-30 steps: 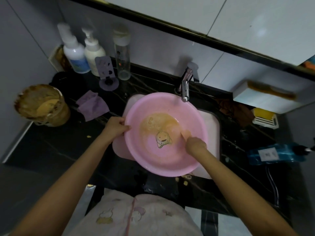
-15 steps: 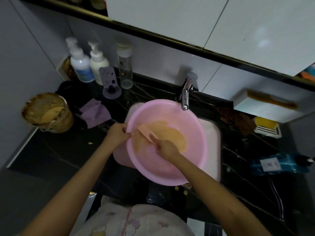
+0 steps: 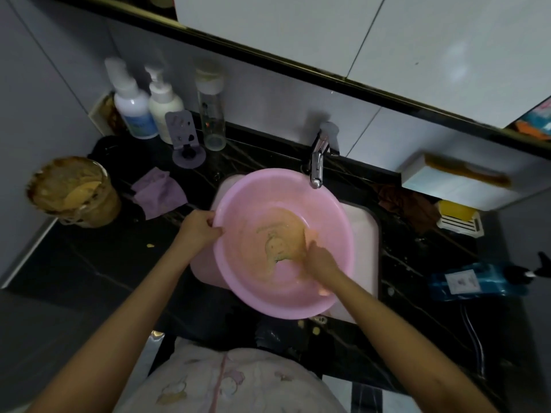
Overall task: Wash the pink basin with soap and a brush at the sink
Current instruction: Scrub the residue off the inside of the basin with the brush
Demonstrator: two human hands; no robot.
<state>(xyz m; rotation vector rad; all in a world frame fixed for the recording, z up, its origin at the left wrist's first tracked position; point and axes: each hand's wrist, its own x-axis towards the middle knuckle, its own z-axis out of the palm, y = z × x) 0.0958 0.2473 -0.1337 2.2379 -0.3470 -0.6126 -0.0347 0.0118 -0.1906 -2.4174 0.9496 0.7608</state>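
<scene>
Head camera looks straight down on the sink (image 3: 362, 234), and the pink basin (image 3: 337, 222) sits in it, tipped a little toward the near side, its far rim just under the tap (image 3: 316, 168); no water is running that I can make out. My hands are apart; the left hand (image 3: 198, 231) grips the basin's left rim, fingers curled over the edge, holding it steady; the right hand (image 3: 320, 260) is down inside the bowl on the right of the floor, closed around what I take to be the brush (image 3: 308, 235), though that spot is smeared with motion and I see only a pale pinkish shape poking out past the knuckles.

I'd judge the wash to be about midway; a tan, soapy film (image 3: 286, 228) covers most of the basin floor and part of the far-right wall, and a printed figure (image 3: 277, 248) on the bottom shows through it in part; the near wall and the left wall look plain pink, so the scrub has not reached them as far as I can see. What's left, by my reading, is working round those walls and the rim, then rinsing under the tap.

On the black counter (image 3: 89, 263), a tub of brown paste (image 3: 71, 192) stands far left, a purple cloth (image 3: 159, 192) lies between it and the basin, and a yellow bar of soap (image 3: 456, 211) rests in its dish to the right.
</scene>
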